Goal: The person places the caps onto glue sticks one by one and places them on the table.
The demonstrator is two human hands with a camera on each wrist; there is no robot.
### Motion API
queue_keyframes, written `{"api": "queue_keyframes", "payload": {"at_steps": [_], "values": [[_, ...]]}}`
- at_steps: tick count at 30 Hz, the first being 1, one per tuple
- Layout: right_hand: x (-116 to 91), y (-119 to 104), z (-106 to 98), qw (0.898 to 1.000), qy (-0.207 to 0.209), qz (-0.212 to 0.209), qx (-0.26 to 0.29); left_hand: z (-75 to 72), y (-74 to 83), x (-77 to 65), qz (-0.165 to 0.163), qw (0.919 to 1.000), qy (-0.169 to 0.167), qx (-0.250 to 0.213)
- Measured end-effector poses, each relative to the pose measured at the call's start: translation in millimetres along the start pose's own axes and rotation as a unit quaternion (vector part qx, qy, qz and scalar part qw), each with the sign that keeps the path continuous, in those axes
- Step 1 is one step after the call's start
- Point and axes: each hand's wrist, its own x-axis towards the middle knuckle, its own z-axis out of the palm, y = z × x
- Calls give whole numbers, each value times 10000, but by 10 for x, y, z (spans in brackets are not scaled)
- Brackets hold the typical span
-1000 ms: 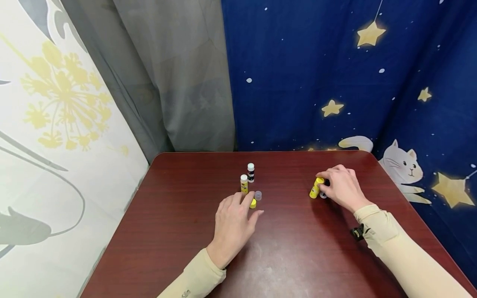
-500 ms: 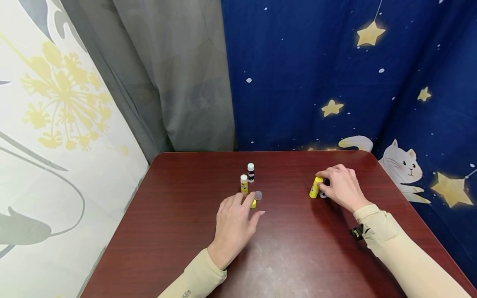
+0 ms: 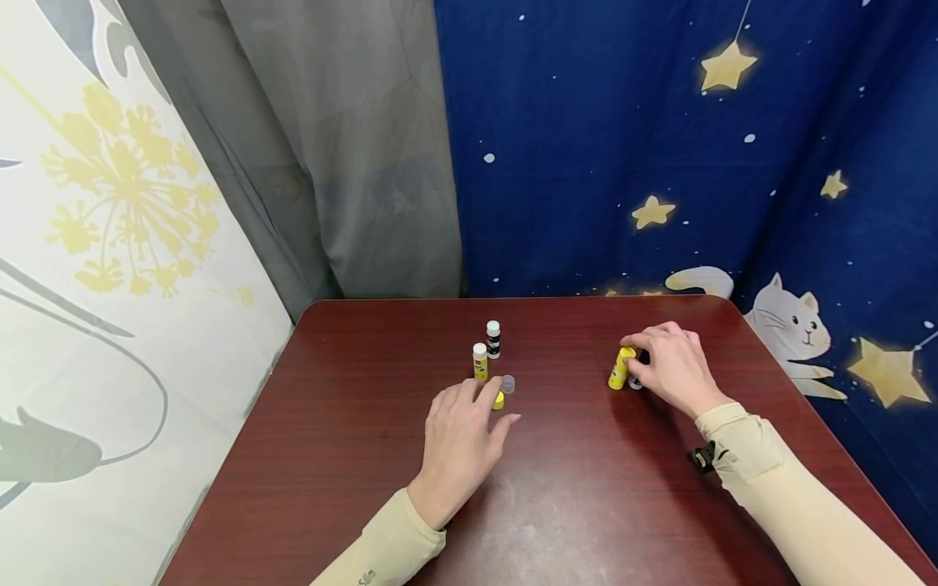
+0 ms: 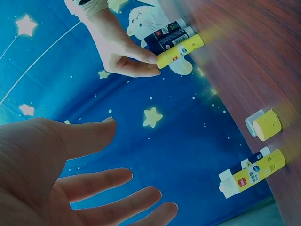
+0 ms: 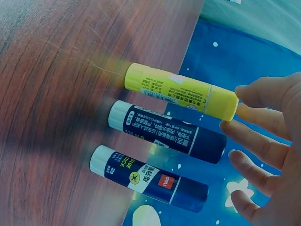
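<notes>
My right hand (image 3: 670, 366) pinches the top end of a yellow glue stick (image 5: 169, 89) between thumb and fingertips; the stick stands upright on the table. Beside it are two dark navy glue sticks with white bases, one in the middle (image 5: 160, 129) and one farther along (image 5: 146, 176), both capped. With fingers spread and holding nothing, my left hand (image 3: 458, 452) hovers near a yellow cap (image 4: 268, 125) and a clear cap (image 3: 508, 384). Just beyond them stand a yellow glue stick with a white top (image 3: 479, 360) and a dark one with a white top (image 3: 493, 339), both uncapped.
The reddish-brown wooden table (image 3: 330, 423) bears both groups, set well apart left and right. Behind its far edge hang a grey curtain (image 3: 366, 163) and a blue starry curtain (image 3: 572, 163). A white patterned panel (image 3: 110, 366) stands at the left.
My left hand has shifted very slightly to the right. My right hand and the glue sticks stay where they were.
</notes>
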Motion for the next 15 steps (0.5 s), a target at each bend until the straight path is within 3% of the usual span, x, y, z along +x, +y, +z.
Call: {"api": "queue_keyframes", "payload": {"at_steps": [15], "values": [[29,-156,-155,9993,312,-48,201,-9,-14,14,-107,9998,-153,-12]]}}
